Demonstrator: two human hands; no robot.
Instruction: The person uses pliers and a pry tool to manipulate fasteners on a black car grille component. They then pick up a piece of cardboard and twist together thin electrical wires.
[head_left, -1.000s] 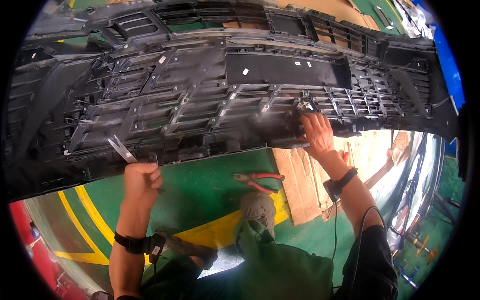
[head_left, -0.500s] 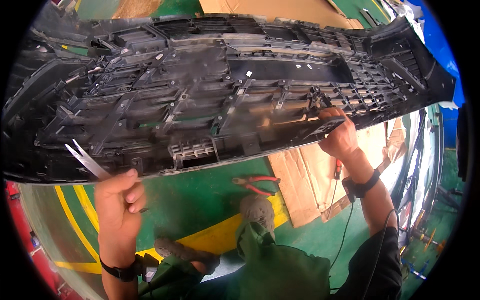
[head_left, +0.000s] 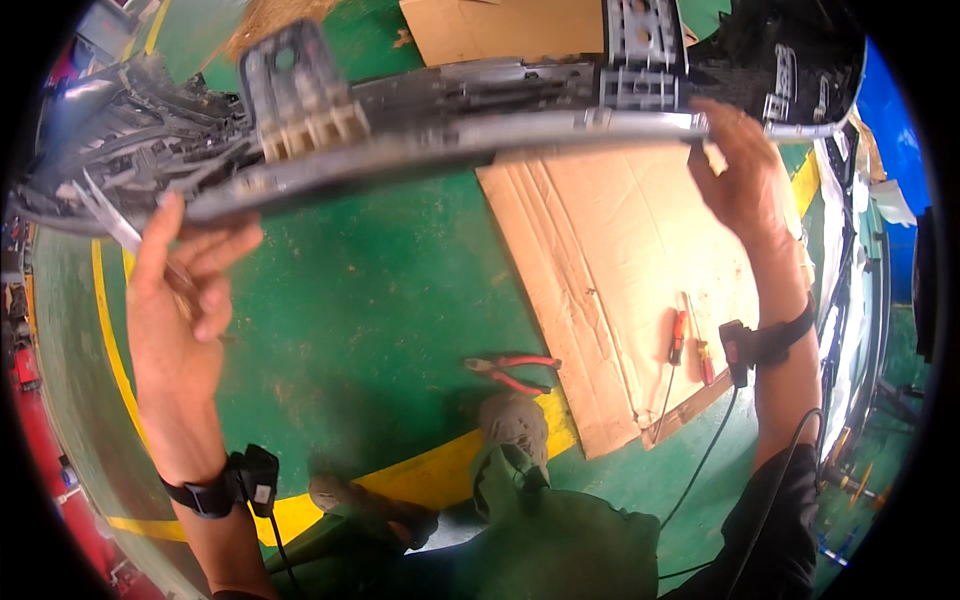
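Observation:
A large black car bumper (head_left: 440,150), its inside fitted with ribbed plastic, stretches across the far part of the view. It is tilted, with a long pale edge toward me. My left hand (head_left: 185,290) is closed round a forked metal pry tool (head_left: 115,222), its two prongs pointing up and away. The fingers of that hand are at the bumper's lower left edge; whether they press on it I cannot tell. My right hand (head_left: 745,175) grips the edge on the right side, fingers above and thumb below. Motion blurs the bumper's middle.
On the green floor (head_left: 380,290) lie red-handled pliers (head_left: 510,370), near my shoe (head_left: 515,425). A flattened cardboard sheet (head_left: 610,280) carries two screwdrivers, one red-handled (head_left: 678,338) and one red and yellow (head_left: 705,362). More cardboard (head_left: 500,30) lies beyond the bumper. Cables hang from both wrists.
The bumper has tipped up, its near edge rising away from me, uncovering more floor and cardboard. Both hands have moved farther out; the left still holds the forked tool.

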